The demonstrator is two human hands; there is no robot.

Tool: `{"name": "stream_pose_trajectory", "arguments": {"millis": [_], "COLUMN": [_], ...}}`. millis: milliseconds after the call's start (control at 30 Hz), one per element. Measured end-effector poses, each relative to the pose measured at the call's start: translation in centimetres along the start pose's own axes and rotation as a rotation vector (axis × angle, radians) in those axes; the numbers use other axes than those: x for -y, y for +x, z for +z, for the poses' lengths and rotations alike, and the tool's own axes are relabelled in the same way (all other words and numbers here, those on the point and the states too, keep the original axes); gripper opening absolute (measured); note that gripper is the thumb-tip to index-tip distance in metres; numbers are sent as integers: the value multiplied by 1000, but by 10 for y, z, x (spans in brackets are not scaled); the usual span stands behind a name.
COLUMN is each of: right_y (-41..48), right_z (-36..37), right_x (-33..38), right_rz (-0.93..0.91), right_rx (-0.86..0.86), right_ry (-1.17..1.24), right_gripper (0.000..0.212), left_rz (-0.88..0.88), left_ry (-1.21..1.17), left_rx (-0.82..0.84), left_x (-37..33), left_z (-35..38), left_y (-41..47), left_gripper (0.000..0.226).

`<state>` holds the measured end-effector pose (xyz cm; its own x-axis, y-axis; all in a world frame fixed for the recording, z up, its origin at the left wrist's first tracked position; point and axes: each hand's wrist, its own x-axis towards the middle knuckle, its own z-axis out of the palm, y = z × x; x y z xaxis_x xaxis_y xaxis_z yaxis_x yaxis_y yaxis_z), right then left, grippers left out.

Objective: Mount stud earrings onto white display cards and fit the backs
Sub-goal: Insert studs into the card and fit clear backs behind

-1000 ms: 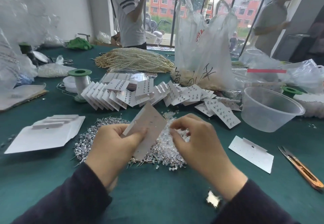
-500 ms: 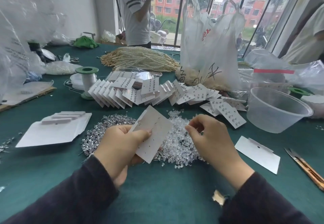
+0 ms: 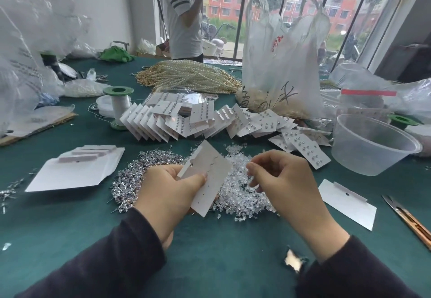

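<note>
The left hand (image 3: 171, 191) grips the white card (image 3: 211, 169) by its lower left side, thumb across the face. It holds the card tilted above the middle of the worktop (image 3: 210, 255), over the seam between the heap of silver studs (image 3: 144, 169) and the heap of clear backs (image 3: 240, 195). And here's the change: a second ago the right hand (image 3: 289, 181) was down against the card's edge. Now it has drawn clear and sits just beside the card, not touching it, fingers (image 3: 257, 170) curled in toward the thumb. That reads as a pick being brought to the card, so fitting a back is probably the step in hand. Whether anything is actually pinched there cannot be told: a clear back would be tiny, and the fingertips turn away from view. The card shows bare holes down its length, plus faint marks near its top that may be studs, too small to call. Finished cards (image 3: 163, 122) lie fanned toward the far edge.
</note>
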<state>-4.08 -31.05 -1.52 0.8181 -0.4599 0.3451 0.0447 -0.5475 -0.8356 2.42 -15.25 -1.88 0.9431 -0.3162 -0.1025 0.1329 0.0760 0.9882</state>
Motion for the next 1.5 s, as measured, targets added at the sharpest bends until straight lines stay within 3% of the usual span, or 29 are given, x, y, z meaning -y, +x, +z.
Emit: {"name": "stream_pose_trajectory", "arguments": {"millis": [133,333,433,533,600,867,1133,1233,1500], "right_y": [-11,-23,-25,-25,-25,-25,-25,-25,-25], "right_z": [8,23,28,30,31,33,32,33,35], "right_x": [12,21,19,17,17,17,16,16,15], "right_rz": [-12,-170,-172,-208,-246,-276,-298,-315,-330], "right_rx": [57,57,24,-36,-52,-48,-43,-57,-56], "right_ry": [161,78,95,93,90,156,146,144,124], "right_gripper": [17,21,19,20,22,20,17,14,9], "left_rz": [24,88,120,127,130,153,169,227,267], "left_ry": [37,114,142,151,158,204,218,245,306], "left_rx": [-15,0,10,17,21,5,1,1,-29], "left_x": [3,2,0,0,-1,-1,2,1,1], "left_z": [3,5,8,8,8,5,5,6,6], "left_y": [-2,-6,-9,-11,-12,-9,-10,-11,-11], "left_gripper": [15,28,10,12,1,17,2,16,24]}}
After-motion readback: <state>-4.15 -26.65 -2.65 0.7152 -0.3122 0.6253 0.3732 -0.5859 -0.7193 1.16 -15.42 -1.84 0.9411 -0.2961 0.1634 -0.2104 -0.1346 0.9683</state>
